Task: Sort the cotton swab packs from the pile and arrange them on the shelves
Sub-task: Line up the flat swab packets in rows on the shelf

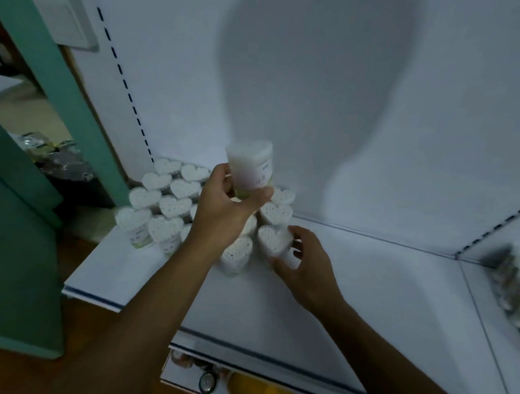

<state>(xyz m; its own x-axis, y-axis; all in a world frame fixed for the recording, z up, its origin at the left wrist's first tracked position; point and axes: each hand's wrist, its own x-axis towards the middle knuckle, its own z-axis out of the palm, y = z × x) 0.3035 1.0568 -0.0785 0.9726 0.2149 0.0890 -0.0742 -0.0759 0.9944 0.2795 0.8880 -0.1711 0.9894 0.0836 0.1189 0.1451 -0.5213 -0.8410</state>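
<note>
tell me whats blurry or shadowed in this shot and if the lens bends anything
Head view: dim, bluish light; a large soft shadow falls on the shelf's back panel. The pack held up by the left hand is motion-blurred, and the packs at the right edge are smeared. The wide lens bows the shelf's front edge. The right hand on a heart-shaped pack reads fairly sharp.

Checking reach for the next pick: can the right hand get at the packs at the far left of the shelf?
Probably not directly: the left hand, holding a pack, crosses between the right hand and the far-left packs.
</note>
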